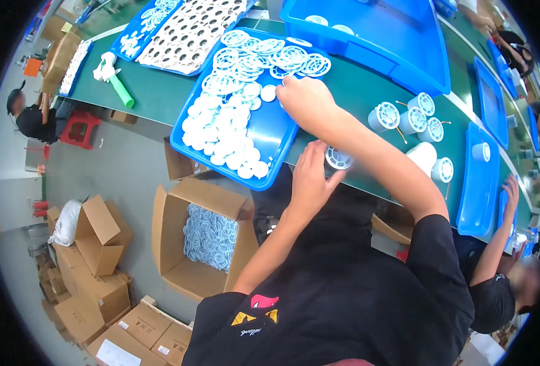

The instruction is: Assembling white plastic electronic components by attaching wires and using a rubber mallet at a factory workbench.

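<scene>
My left hand (309,180) is closed round a white round housing with a spoked top (338,160) at the table's near edge. Crossing above it, my right hand (305,100) reaches into a blue tray (270,171). Its fingers are curled together beside the parts; whatever they hold is hidden. White rings (294,56) are heaped in the tray's far end, and small white discs (216,125) fill its left side. One white disc (268,93) lies just left of my right fingertips. Several similar housings with short wires (384,116) stand to the right of my forearm.
A large blue bin (398,61) stands at the back. Left of the tray are a molded tray with holes (190,36) and a green-handled tool (121,91). An open carton of pale blue rings (166,244) sits below. Another person's arm (496,238) is at the right.
</scene>
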`<state>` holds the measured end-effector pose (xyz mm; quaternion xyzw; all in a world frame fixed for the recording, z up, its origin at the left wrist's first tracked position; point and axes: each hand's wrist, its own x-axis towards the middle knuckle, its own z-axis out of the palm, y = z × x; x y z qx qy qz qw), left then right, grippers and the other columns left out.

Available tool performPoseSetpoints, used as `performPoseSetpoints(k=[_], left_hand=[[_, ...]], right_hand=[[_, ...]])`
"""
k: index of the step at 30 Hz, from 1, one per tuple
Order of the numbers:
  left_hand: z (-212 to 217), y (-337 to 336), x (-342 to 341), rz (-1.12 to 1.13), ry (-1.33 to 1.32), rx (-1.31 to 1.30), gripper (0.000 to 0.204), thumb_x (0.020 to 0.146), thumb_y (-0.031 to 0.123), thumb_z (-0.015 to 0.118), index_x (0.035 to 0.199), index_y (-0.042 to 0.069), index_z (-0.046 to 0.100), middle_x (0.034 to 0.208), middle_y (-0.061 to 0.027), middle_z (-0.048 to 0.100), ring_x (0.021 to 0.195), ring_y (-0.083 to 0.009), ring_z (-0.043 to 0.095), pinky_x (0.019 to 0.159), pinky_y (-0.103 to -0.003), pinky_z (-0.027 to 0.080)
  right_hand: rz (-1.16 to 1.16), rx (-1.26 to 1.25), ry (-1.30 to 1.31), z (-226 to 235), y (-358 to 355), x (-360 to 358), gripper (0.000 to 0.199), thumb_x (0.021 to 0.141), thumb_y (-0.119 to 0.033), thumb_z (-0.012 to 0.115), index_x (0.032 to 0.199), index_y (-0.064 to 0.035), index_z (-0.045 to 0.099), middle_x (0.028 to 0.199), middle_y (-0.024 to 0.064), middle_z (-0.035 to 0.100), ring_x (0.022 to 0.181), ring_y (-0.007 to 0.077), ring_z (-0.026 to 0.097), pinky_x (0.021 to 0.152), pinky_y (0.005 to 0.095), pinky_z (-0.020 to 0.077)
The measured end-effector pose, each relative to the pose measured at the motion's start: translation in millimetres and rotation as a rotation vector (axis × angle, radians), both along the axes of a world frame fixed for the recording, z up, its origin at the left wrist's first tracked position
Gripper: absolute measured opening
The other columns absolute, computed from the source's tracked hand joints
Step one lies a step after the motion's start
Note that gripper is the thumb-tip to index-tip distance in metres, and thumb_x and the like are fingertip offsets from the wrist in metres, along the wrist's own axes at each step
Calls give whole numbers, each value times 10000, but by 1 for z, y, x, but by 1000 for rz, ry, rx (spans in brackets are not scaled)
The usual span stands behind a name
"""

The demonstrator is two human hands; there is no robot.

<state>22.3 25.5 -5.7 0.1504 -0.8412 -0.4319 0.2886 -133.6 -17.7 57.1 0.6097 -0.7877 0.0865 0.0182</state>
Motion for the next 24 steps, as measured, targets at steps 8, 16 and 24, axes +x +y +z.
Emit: performPoseSetpoints(k=[8,16,24], left_hand=[[4,-2,-9,-57,62,-6,661,825,248,898,1336,-2,562,1231,-214,637,1120,-442,641,939,-487,514],[0,-1,-5,0,67,-9,672,790,184,907,1350,21,574,1242,-187,654,1121,-413,664,919,-476,542],[2,-1,-4,-22,48,5,667,791,170,901,1353,21,575,1244,-184,657,1126,-406,669,929,-467,546]], right_hand=[[-77,72,-225,3,8,-25,204,875,-144,662,1003,-40,781,938,196,768,914,396,745,819,478,602],[-352,-356,-944,34,153,21,206,964,-129,757,1095,30,764,962,93,762,880,152,706,820,302,550],[-433,-414,-784,16,162,40,142,963,-108,757,1052,2,762,994,73,674,854,158,628,753,287,492]])
